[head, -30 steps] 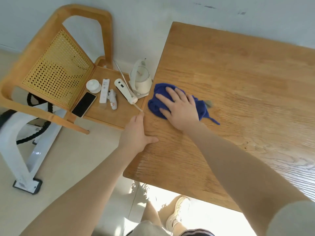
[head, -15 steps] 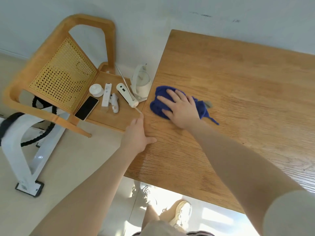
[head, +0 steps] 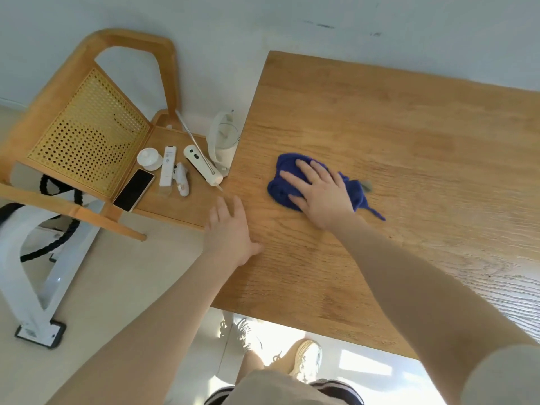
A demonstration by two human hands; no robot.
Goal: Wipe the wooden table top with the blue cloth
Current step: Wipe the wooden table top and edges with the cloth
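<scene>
The blue cloth [head: 282, 182] lies bunched on the wooden table top [head: 409, 147], a little in from the table's left edge. My right hand [head: 318, 191] presses flat on the cloth with fingers spread, covering its middle. A thin blue tail of the cloth trails out to the right. My left hand [head: 230, 229] rests on the table's left edge, fingers together and pointing away, thumb lying on the wood. It holds nothing.
A wooden chair [head: 87, 135] with a cane back stands against the table's left side. On its seat lie a phone [head: 133, 190], a white remote [head: 168, 169], other small white devices and a white kettle [head: 222, 141]. A white stand [head: 32, 287] is on the floor at left.
My right hand has slid the cloth to the right, away from the table's left edge. My left hand stays on the edge. The view has shifted slightly.
</scene>
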